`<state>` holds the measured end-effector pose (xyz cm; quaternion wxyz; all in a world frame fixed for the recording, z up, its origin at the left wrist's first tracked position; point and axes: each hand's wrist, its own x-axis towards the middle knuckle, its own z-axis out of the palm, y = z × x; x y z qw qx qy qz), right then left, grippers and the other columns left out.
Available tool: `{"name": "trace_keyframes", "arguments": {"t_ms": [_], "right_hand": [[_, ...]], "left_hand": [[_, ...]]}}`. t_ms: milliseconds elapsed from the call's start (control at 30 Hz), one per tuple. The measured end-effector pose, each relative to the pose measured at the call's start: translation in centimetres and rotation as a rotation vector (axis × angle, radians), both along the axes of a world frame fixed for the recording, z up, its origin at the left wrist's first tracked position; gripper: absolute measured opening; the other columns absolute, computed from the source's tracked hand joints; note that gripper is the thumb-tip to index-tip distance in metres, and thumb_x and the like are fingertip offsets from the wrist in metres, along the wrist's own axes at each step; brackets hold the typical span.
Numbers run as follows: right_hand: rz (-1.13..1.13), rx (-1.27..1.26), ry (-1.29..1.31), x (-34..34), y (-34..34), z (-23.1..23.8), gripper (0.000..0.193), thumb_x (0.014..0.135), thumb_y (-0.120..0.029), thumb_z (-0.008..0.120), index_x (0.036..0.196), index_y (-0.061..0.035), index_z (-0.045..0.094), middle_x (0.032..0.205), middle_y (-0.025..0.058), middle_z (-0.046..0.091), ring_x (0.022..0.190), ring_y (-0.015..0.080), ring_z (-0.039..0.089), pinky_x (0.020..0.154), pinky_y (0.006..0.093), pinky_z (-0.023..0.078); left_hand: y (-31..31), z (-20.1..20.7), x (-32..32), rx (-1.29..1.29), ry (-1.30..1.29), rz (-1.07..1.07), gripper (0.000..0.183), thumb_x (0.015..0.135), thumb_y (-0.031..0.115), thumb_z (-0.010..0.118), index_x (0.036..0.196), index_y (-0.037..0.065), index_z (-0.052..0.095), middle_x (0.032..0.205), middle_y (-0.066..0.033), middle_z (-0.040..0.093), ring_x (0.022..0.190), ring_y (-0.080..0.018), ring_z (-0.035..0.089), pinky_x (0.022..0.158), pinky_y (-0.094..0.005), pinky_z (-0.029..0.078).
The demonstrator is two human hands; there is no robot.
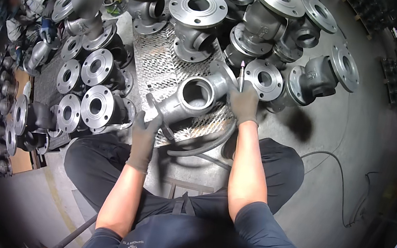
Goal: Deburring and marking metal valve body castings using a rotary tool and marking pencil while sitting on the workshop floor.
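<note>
A grey cast valve body [172, 108] lies on its side across the textured metal plate in front of me, its round middle opening facing up. My left hand [144, 139], in a dark glove, is closed on the flange at its near left end. My gloved right hand [244, 103] is wrapped round a slim die grinder [241, 79] beside the far right end of the valve body. The grinder's pinkish pointed tip stands upward, apart from the casting. A dark hose [211, 145] curves down below that hand.
Flanged valve bodies [198, 10] stand crowded at the back of the textured plate [153, 57], and several more [97, 104] are stacked at left. Another [317, 75] lies at right. A thin cable [337, 166] runs over the floor. Another person's gloved hand [47, 31] shows at far left.
</note>
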<state>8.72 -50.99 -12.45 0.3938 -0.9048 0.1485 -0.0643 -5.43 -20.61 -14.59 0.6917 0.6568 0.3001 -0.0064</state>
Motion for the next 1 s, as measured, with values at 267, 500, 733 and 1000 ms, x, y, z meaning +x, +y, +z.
{"name": "trace_keyframes", "arguments": {"t_ms": [267,500,733,1000], "right_hand": [[0.099,0.157,-0.100,-2.4,-2.4,-1.5,0.038,0.098,-0.025,0.083,0.123,0.0024,0.078,0.097,0.0182,0.083,0.087,0.0239,0.078,0.083,0.0402,0.060],[0.098,0.370,0.034,-4.8,1.2,-1.0,0.033,0.099,-0.023,0.081,0.115,0.0059,0.079,0.088,0.0066,0.078,0.080,0.0140,0.070,0.075,0.0333,0.057],[0.075,0.689,0.280,-9.0,6.2,-1.7,0.027,0.103,-0.027,0.077,0.105,0.0001,0.075,0.076,0.0019,0.068,0.060,0.0092,0.061,0.055,0.0316,0.050],[0.233,0.163,-0.119,-11.9,5.5,-0.5,0.045,0.108,-0.018,0.061,0.146,0.0069,0.063,0.124,0.0387,0.072,0.118,0.0567,0.069,0.105,0.0553,0.055]], "left_hand": [[-1.4,0.7,3.3,-0.065,-0.095,-0.096,0.081,0.089,0.014,0.082,0.161,-0.007,0.051,0.118,-0.0125,0.072,0.096,-0.0194,0.071,0.084,-0.0340,0.058],[0.2,12.0,1.6,-0.109,-0.133,-0.043,0.085,0.095,0.012,0.081,0.169,-0.004,0.042,0.114,-0.0087,0.072,0.089,-0.0118,0.069,0.076,-0.0269,0.057],[2.5,16.4,-1.5,0.519,-0.165,-0.336,0.118,0.082,0.021,0.091,0.177,-0.002,0.026,0.167,-0.0225,0.055,0.145,-0.0262,0.060,0.120,-0.0389,0.048],[3.3,13.9,-4.0,0.663,-0.276,-0.294,0.116,0.080,0.017,0.090,0.177,-0.001,0.028,0.175,-0.0228,0.047,0.158,-0.0285,0.050,0.128,-0.0408,0.041]]}}
